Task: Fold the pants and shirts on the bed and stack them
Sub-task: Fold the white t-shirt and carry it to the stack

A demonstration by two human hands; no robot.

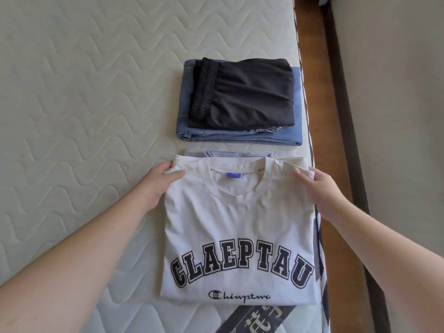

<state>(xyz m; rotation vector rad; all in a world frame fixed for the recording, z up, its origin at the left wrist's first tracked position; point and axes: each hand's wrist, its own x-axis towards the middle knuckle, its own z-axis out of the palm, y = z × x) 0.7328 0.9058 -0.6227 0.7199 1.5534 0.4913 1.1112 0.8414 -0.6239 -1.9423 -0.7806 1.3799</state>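
Observation:
A folded white T-shirt (237,227) with dark block letters lies front up near the bed's right edge. My left hand (159,182) pinches its far left shoulder corner. My right hand (317,186) pinches its far right shoulder corner. A pale blue garment (223,153) peeks out from under the shirt's far edge. Beyond it sits a stack: folded black pants (247,92) on top of folded blue jeans (240,135).
The quilted white mattress (84,104) stretches to the left and far side. Along the right runs the wooden bed frame (319,92), then a dark baseboard and the wall. A dark printed label (257,318) lies on the mattress's near edge.

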